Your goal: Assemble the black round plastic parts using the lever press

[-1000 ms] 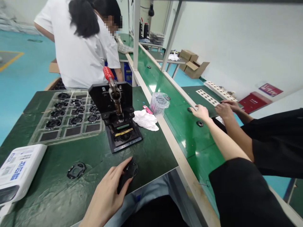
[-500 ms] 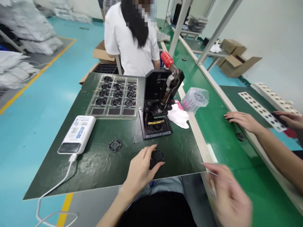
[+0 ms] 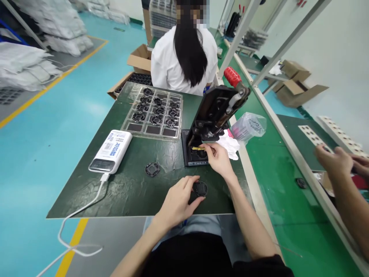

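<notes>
My left hand [image 3: 180, 200] is closed around a black round plastic part [image 3: 201, 188] near the front edge of the dark green table [image 3: 121, 196]. Thumb and forefinger grip its sides. My right hand [image 3: 219, 157] reaches into the toggle press [image 3: 211, 111], its fingertips pinching the right end of a yellow strip [image 3: 197, 148] that lies over the press base. Part of the base is hidden behind these fingers. The red-handled lever [image 3: 232, 77] is raised. A black ring part [image 3: 152, 169] lies on the table to the left of my left hand.
Behind stands a clear tray [image 3: 155, 132] of black ring parts. A white power bank [image 3: 111, 152] with a cable is at left. A white cloth [image 3: 230, 146] and clear plastic bag [image 3: 249, 127] are beside the press. A co-worker's hands [image 3: 334, 159] are across the green conveyor [image 3: 276, 192].
My right hand has moved from over the conveyor edge to the press base and taken hold of the yellow strip. My left hand still holds the round part. The view has shifted.
</notes>
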A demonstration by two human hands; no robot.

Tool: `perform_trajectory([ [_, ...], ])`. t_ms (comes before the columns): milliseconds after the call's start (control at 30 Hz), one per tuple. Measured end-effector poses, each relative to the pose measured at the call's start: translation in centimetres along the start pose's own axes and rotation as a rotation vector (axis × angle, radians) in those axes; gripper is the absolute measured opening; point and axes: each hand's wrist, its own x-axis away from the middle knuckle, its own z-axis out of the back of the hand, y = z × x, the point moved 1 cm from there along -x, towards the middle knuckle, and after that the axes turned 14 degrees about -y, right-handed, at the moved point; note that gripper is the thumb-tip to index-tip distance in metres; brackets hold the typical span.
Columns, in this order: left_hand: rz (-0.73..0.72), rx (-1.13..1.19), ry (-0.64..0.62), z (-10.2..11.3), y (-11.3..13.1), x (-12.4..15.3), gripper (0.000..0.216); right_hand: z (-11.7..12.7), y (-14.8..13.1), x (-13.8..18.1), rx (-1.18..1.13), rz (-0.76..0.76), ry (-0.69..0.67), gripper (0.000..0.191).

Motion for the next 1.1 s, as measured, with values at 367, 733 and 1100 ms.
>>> perform_trajectory([
  [367,-0.006,0.01,-0.006,0.0,-0.1,0.0,0.05,0.1,-1.0,0.3,0.07,0.021,-0.028,0.037],
  [733,0.01,0.03,0.0,0.0,0.1,-0.2,0.047,0.0,-0.7,0.4,0.063,0.051,-0.018,0.03],
  [1100,0.026,0.056,0.0,-0.1,0.1,-0.2,0.053,0.5,-2.2,5.1,-0.038,0.11,0.011,0.025],
])
